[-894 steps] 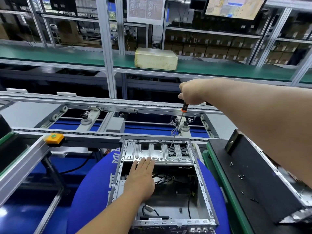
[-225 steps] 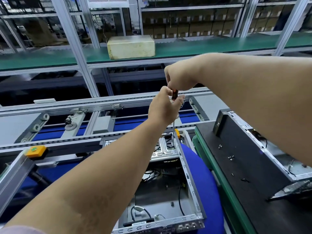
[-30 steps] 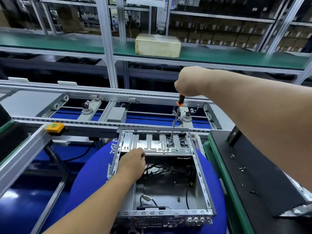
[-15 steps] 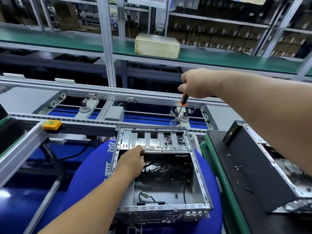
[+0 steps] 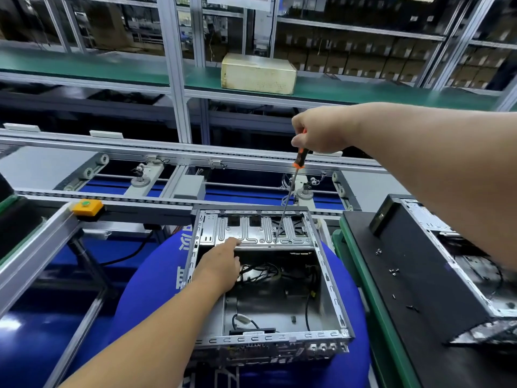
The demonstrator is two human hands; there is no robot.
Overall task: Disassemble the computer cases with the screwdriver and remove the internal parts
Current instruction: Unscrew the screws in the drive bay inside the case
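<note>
- Progress is looking partial: the computer case (image 5: 268, 278) is lying lidless on the blue round pad (image 5: 145, 292), and its main bay is showing mostly bare metal floor with a few loose black cables (image 5: 260, 271), so I judge the larger internal parts are already out.
- Still sitting in place is the ribbed metal drive bracket (image 5: 260, 229) across the case's far end; I judge this is the piece being worked loose now.
- The right hand (image 5: 321, 130) is clenching the orange-and-black handle of the screwdriver (image 5: 288, 197), whose long shaft is slanting down so the tip is meeting the bracket near its right part.
- The left hand (image 5: 223, 264) is reaching into the case with fingers extended, fingertips (image 5: 233, 242) pressing on the bracket's near left edge, gripping nothing.
- A second computer case (image 5: 447, 261) is lying on the black mat (image 5: 391, 345) toward the right edge of the table, with small screws (image 5: 394, 272) scattered on its dark panel; how far its stripping has gone I cannot tell.
- Beyond the far edge, a conveyor frame (image 5: 167, 152) is running across, with a yellow button box (image 5: 87, 206) at left and a pale carton (image 5: 258, 72) on the green shelf (image 5: 84, 65) above.
- The cables are crowding the space just under the bracket and may be snagging it when it lifts.
</note>
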